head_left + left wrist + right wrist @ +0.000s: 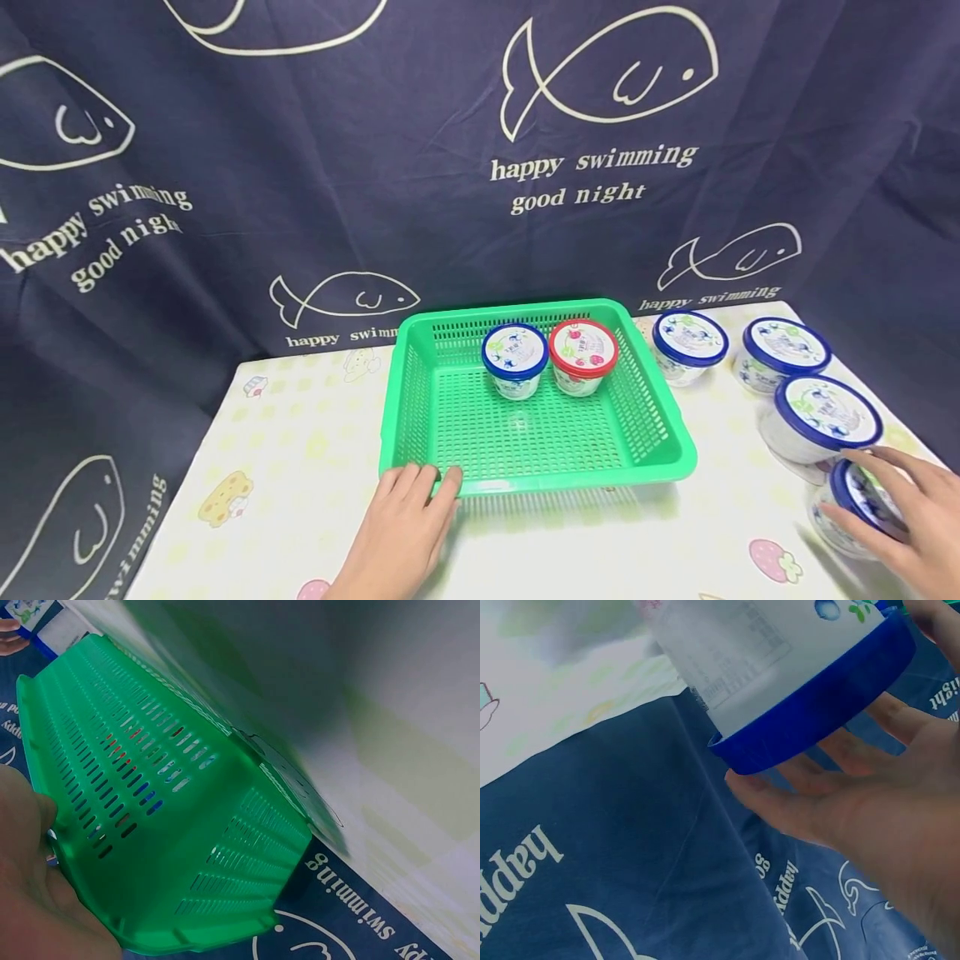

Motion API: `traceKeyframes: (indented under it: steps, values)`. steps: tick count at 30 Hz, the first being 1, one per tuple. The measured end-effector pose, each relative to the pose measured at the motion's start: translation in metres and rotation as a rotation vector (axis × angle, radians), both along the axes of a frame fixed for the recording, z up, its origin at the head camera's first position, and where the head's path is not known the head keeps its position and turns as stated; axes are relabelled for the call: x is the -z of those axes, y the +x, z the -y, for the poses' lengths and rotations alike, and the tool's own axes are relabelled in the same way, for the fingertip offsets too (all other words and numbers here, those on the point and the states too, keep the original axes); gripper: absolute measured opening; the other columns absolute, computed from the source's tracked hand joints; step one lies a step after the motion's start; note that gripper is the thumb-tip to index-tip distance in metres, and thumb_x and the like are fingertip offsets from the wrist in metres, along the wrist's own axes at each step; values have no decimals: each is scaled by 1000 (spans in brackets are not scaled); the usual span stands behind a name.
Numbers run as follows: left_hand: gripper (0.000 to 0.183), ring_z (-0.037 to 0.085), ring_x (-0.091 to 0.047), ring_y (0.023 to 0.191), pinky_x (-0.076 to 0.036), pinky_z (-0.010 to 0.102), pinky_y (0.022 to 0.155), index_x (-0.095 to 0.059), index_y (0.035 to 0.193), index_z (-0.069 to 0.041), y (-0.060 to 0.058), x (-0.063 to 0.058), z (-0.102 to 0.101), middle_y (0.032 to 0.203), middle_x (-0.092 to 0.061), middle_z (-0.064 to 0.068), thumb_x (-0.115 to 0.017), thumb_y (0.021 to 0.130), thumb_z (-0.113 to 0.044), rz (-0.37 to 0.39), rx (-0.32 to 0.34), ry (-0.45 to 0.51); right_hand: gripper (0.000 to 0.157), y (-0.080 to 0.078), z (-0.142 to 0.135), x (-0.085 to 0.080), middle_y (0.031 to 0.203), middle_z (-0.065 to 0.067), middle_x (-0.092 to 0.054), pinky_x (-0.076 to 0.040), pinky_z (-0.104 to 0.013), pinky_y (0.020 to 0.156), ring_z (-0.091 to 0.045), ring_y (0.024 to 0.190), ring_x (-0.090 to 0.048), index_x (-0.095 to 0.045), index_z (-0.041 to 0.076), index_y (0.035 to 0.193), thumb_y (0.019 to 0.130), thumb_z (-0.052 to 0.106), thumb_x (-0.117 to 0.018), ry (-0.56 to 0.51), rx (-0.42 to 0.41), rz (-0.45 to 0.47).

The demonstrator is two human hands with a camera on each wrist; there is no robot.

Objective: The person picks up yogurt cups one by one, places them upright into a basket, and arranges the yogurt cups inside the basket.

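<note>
My left hand (408, 521) grips the near rim of a green plastic basket (536, 482), its fingers hooked over the edge near the left corner. Inside the basket, toward its back, a blue-lidded tub (515, 354) and a red-lidded tub (583, 350) stand side by side. Over at the right edge of the table, my right hand (911, 512) holds the nearest blue-lidded tub (843, 525) from above. Its fingers and thumb spread round the blue lid (825, 705), while a gap shows between palm and lid.
Three more blue-lidded tubs stand right of the basket: one by its back corner (690, 342), another beside it (783, 350), and a nearer one (825, 417) close to my right fingers. A dark blue fish-print curtain (450, 167) hangs behind the patterned tabletop (300, 467).
</note>
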State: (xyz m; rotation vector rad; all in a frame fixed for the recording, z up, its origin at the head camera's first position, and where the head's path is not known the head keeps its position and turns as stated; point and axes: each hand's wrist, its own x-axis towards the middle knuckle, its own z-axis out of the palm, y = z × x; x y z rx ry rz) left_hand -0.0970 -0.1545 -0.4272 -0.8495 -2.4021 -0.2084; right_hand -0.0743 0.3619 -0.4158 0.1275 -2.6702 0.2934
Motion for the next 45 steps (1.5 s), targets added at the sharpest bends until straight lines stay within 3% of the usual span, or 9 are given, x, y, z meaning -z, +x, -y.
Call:
traceKeyframes:
  steps: [7,10,14,17,21,26,35,42,45]
  values:
    - [33,22,-43,72,-35,37,70,-56,111,-10,0,1,0,80,-47,2,-35,93,-28,-11,-1,4,82,0,-3,7,111,-32,-40,-13,-64,98,-55,100,-33,-48,-1,119,56,43,-78,-38,28,10]
    - [32,21,-43,72,-35,36,70,-56,111,-10,1,2,0,81,-48,2,-37,92,-28,0,1,-1,83,-1,-2,7,110,-32,-40,-22,-65,87,-53,96,-35,-50,1,118,52,41,-80,-73,25,-17]
    - [33,21,-44,73,-35,36,70,-55,112,-10,1,2,0,82,-48,2,-34,94,-29,11,4,-8,85,1,-5,12,119,-35,-33,-21,-67,85,-53,107,-29,-46,3,123,55,42,-80,-100,100,57]
    - [34,21,-44,73,-35,36,70,-56,112,-10,1,3,-1,82,-48,3,-33,94,-29,12,7,-12,87,3,-9,19,126,-36,-25,-12,-69,92,-53,117,-19,-39,4,127,60,43,-78,-97,163,141]
    - [34,21,-44,73,-35,36,70,-56,111,-10,1,3,-2,82,-48,3,-33,94,-29,7,8,-12,88,3,-13,23,129,-35,-22,-13,-70,89,-53,119,-17,-37,5,129,61,43,-77,-91,192,178]
    - [34,21,-44,73,-35,36,70,-56,110,-10,1,3,-2,81,-48,3,-33,94,-29,-3,6,-5,86,2,-11,21,120,-35,-30,-22,-67,79,-53,108,-25,-42,5,125,57,41,-79,-100,150,119]
    - [33,21,-44,72,-35,36,70,-57,110,-10,1,3,0,81,-48,3,-36,93,-28,-9,4,2,80,-1,-2,12,107,-33,-39,-25,-63,69,-52,92,-35,-50,2,114,50,37,-82,-124,63,10]
    - [32,22,-44,73,-34,36,69,-56,112,-9,1,3,-1,81,-48,3,-37,92,-27,-8,9,-12,84,1,-2,13,118,-35,-27,-22,-66,76,-52,106,-23,-42,3,121,57,42,-79,-100,185,131]
    - [33,22,-44,74,-34,36,70,-56,111,-9,2,1,-1,82,-49,4,-36,93,-27,-8,6,-14,87,3,-1,15,119,-33,-27,-20,-68,82,-51,108,-21,-41,3,122,56,44,-79,-90,199,143]
